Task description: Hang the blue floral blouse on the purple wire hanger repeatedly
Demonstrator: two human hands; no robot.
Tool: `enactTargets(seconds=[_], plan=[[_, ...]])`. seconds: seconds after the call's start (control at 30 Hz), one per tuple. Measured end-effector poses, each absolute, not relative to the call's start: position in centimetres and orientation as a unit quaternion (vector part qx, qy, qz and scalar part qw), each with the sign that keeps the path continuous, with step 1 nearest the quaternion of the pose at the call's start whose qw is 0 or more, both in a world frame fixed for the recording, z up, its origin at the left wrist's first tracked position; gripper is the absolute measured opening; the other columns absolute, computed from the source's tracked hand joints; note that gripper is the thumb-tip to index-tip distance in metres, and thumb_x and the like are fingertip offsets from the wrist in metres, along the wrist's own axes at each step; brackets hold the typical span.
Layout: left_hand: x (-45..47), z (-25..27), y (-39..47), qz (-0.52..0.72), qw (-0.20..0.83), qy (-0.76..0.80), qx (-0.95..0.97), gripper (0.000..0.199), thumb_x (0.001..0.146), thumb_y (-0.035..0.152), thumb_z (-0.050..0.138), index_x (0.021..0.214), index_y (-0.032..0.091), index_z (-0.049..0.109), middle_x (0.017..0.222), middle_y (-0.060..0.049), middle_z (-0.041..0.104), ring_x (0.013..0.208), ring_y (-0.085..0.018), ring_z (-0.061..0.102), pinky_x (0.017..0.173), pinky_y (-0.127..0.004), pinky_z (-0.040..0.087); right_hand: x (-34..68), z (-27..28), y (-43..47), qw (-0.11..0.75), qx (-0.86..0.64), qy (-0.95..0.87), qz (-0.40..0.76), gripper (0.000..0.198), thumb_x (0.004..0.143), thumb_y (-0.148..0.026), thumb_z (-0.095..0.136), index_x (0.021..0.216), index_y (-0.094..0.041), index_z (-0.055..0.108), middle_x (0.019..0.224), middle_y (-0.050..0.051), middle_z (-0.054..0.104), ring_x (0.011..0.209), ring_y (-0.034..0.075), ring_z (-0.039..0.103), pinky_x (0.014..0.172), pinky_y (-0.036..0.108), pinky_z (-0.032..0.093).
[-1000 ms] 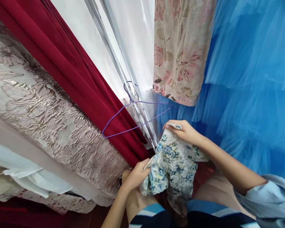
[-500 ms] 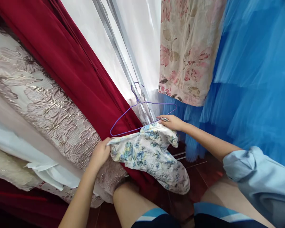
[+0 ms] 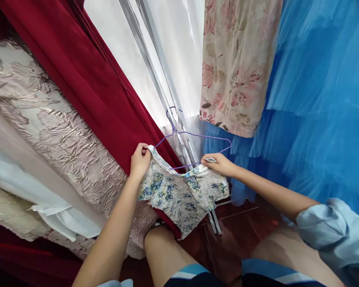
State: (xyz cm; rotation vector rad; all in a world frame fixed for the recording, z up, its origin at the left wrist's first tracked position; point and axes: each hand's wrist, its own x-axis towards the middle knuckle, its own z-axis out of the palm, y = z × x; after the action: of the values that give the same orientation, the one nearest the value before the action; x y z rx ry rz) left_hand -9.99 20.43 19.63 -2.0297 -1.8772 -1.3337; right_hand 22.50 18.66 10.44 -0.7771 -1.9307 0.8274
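A purple wire hanger (image 3: 206, 135) hangs by its hook at the metal rails in the middle of the view. Below it is a small white garment (image 3: 182, 199) with a blue and yellow floral print. My left hand (image 3: 140, 161) pinches one end of its upper edge, lifted over the hanger's left shoulder. At the other end, my right hand (image 3: 218, 163) grips the same edge beside the hanger's bottom bar; a small white tag shows by the fingers. The hanger's left corner is hidden behind the cloth.
Dark red fabric (image 3: 98, 87) and a metallic pink floral gown (image 3: 68, 131) hang on the left. A beige flowered garment (image 3: 233, 71) and blue tulle (image 3: 314, 99) hang on the right. Metal rails (image 3: 155, 63) run down between them over brown floor tiles (image 3: 236, 227).
My left hand has moved up and right, bringing its end of the garment over the hanger's left side. My right hand is slightly lower, and the cloth now spreads wider.
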Motion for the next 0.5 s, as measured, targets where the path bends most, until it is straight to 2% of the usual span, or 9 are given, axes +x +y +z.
enactTargets(seconds=[0.07,0.13,0.2,0.27,0.3,0.37,0.43,0.5], plan=[[-9.9,18.7,20.2,-0.422,0.015,-0.637,-0.645,0.022,0.089,0.034,0.048,0.076,0.019,0.057,0.067,-0.001,0.059,0.064,-0.016,0.052,0.06,-0.024,0.035,23.0,10.9,18.3,0.435,-0.319,-0.776,0.326,0.03,0.091,-0.043,0.054,0.085,-0.016,0.067,0.074,-0.001,0.059,0.071,0.016,0.052,0.069,0.025,0.038],[-9.9,18.0,19.5,-0.425,0.028,-0.636,-0.643,0.036,0.091,0.037,0.044,0.06,0.019,0.045,0.056,0.001,0.047,0.057,-0.014,0.042,0.055,-0.025,0.028,23.7,11.5,17.7,0.435,-0.327,-0.782,0.304,0.022,0.085,-0.036,0.062,0.097,-0.018,0.067,0.084,0.001,0.064,0.078,0.018,0.056,0.074,0.027,0.04],[-10.1,17.7,18.7,-0.439,0.045,-0.623,-0.646,0.042,0.092,0.04,0.044,0.055,0.02,0.035,0.052,0.003,0.035,0.054,-0.012,0.034,0.053,-0.026,0.023,24.7,11.9,17.0,0.436,-0.326,-0.789,0.286,0.041,0.075,-0.022,0.067,0.115,-0.022,0.063,0.096,0.002,0.066,0.083,0.019,0.058,0.077,0.028,0.042],[-10.2,17.7,18.1,-0.448,0.053,-0.608,-0.653,0.043,0.091,0.041,0.045,0.055,0.02,0.034,0.053,0.003,0.03,0.054,-0.011,0.031,0.052,-0.026,0.022,26.0,12.2,16.6,0.452,-0.331,-0.78,0.278,0.062,0.067,-0.01,0.062,0.127,-0.024,0.056,0.093,0.001,0.065,0.076,0.017,0.058,0.071,0.027,0.043],[-10.3,17.8,18.0,-0.448,0.054,-0.601,-0.66,0.043,0.091,0.04,0.046,0.055,0.019,0.035,0.054,0.003,0.03,0.054,-0.011,0.031,0.052,-0.026,0.022,26.8,12.3,16.6,0.476,-0.342,-0.765,0.266,0.066,0.065,-0.008,0.059,0.129,-0.024,0.054,0.088,0.0,0.064,0.071,0.017,0.056,0.068,0.026,0.042],[-10.3,18.1,17.8,-0.446,0.051,-0.592,-0.669,0.041,0.089,0.039,0.048,0.055,0.018,0.038,0.054,0.003,0.031,0.055,-0.011,0.031,0.052,-0.025,0.022,28.2,12.6,17.4,0.544,-0.375,-0.721,0.21,0.066,0.065,-0.008,0.058,0.129,-0.022,0.054,0.086,0.001,0.062,0.068,0.016,0.054,0.065,0.027,0.042],[-10.2,18.2,17.6,-0.445,0.041,-0.59,-0.672,0.04,0.088,0.038,0.049,0.054,0.018,0.04,0.054,0.003,0.032,0.054,-0.011,0.031,0.052,-0.025,0.022,29.4,13.3,19.2,0.603,-0.39,-0.684,0.127,0.059,0.065,-0.011,0.058,0.123,-0.02,0.06,0.098,0.006,0.064,0.084,0.021,0.059,0.073,0.03,0.045],[-10.0,18.3,17.5,-0.446,0.032,-0.593,-0.67,0.038,0.086,0.035,0.049,0.054,0.017,0.043,0.054,0.003,0.033,0.054,-0.01,0.031,0.051,-0.025,0.022,30.0,14.3,21.5,0.614,-0.39,-0.676,0.115,0.041,0.065,-0.012,0.058,0.104,-0.019,0.069,0.105,0.008,0.066,0.099,0.025,0.058,0.082,0.033,0.046]])
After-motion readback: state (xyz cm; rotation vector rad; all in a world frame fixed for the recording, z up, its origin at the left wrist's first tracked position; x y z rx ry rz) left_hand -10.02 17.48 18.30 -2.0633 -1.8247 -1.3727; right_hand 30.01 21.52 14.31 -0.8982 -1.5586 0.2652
